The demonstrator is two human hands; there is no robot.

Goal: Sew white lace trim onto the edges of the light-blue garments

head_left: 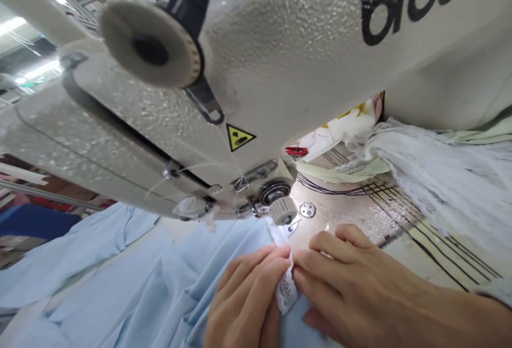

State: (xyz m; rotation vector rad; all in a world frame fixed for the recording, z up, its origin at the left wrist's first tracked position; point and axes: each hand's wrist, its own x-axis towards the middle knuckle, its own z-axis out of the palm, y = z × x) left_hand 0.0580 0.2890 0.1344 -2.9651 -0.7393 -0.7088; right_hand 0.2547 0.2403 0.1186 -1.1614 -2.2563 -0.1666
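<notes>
A narrow white lace trim [286,290] runs from under the head of the sewing machine [256,60] toward me, lying along the edge of light blue fabric [160,289]. My left hand [250,297] is closed on the lace and the fabric edge, its fingertips pressed together on the left side of the strip. Across from it my right hand [352,278] pinches the same lace edge between thumb and forefinger, the other fingers curled. Both hands are just in front of the needle area, which the machine head hides. The blue fabric spreads out to the left.
A heap of white lace [452,172] lies on the right of the machine bed, by black lines on the table [424,247]. Small red thread snips [296,151] lie behind the needle area. The machine's thread dial [277,201] sits low above my hands.
</notes>
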